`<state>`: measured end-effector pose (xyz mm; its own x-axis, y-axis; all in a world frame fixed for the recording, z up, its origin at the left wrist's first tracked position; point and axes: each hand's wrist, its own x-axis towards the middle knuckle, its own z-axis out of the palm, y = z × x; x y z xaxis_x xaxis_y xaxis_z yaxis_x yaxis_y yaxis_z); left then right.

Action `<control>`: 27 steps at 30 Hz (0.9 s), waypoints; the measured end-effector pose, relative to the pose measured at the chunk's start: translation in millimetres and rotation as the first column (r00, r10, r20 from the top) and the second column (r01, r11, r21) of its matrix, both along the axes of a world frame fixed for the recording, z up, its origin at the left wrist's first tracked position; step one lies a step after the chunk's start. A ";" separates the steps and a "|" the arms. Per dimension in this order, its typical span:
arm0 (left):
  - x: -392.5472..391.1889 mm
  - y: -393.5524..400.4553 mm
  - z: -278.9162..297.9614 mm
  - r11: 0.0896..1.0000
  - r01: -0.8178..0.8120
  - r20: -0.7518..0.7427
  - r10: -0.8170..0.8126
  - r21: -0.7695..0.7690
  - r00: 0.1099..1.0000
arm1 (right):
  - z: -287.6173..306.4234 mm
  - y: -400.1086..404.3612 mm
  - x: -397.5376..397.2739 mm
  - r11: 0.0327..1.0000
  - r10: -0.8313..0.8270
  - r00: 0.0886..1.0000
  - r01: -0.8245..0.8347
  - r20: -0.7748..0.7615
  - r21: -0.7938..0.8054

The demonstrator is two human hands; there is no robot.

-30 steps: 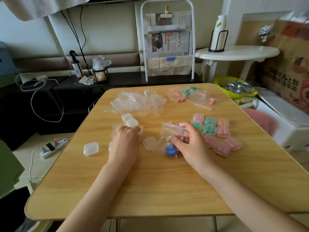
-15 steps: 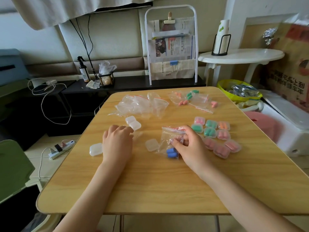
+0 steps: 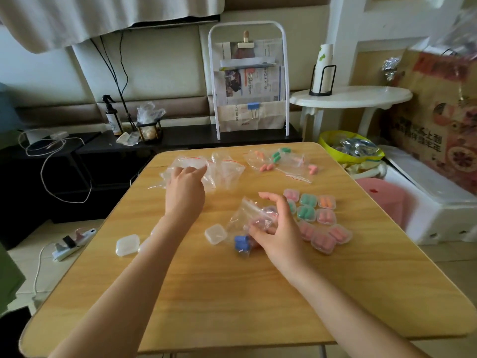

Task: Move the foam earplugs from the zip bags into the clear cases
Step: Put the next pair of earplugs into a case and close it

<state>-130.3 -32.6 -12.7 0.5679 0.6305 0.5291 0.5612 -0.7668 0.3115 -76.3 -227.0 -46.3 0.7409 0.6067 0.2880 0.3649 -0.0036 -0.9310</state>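
On a wooden table point(image 3: 232, 293), seen from above the person's own forearms, the right hand point(image 3: 280, 233) sits nearest, fingers curled over a clear zip bag point(image 3: 247, 215) and pinching it against the tabletop, with the index finger raised free. Blue earplugs point(image 3: 241, 243) show through the bag's near end. Just left of the bag lies an empty clear case point(image 3: 215, 234), and another empty case point(image 3: 127, 244) lies well apart near the table's left edge. Just right of the hand stands a cluster of filled cases point(image 3: 316, 215) holding pink, green and orange earplugs. Farther back, the left hand point(image 3: 184, 189) reaches to a heap of empty zip bags point(image 3: 222, 169), its fingertips point(image 3: 192, 170) loosely bent and touching the plastic; whether they grip it cannot be told. At the far right of the table lie more zip bags point(image 3: 284, 164) with orange, green and pink earplugs inside. Beyond the table stand a white wire rack point(image 3: 247, 81) of papers and a small round white side table point(image 3: 351, 96).
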 end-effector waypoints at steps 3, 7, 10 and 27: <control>-17.6 -20.6 0.9 0.995 0.083 0.153 -0.074 -0.054 0.985 | 2.9 0.5 -1.1 1.000 0.010 1.000 -0.010 -0.020 0.019; -45.2 -64.0 8.2 0.893 0.181 0.112 -0.148 -0.411 0.983 | 5.0 -0.4 -3.2 0.995 0.055 0.979 -0.038 -0.195 0.090; -62.5 -84.3 10.1 0.837 0.172 0.090 -0.147 -0.519 0.985 | 13.3 -5.1 -6.5 0.958 0.197 0.853 -0.063 -0.484 0.279; -78.7 -81.4 5.1 0.622 0.465 0.631 0.060 -0.630 0.774 | 10.0 -1.6 -12.4 0.976 0.115 0.908 -0.027 -0.402 0.217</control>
<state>-209.1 -114.0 -7.7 0.5050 0.8394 0.2009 -0.0562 -0.2003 0.9781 -88.7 -228.6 -36.3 0.7767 0.6233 0.0902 -0.0570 0.2122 -0.9756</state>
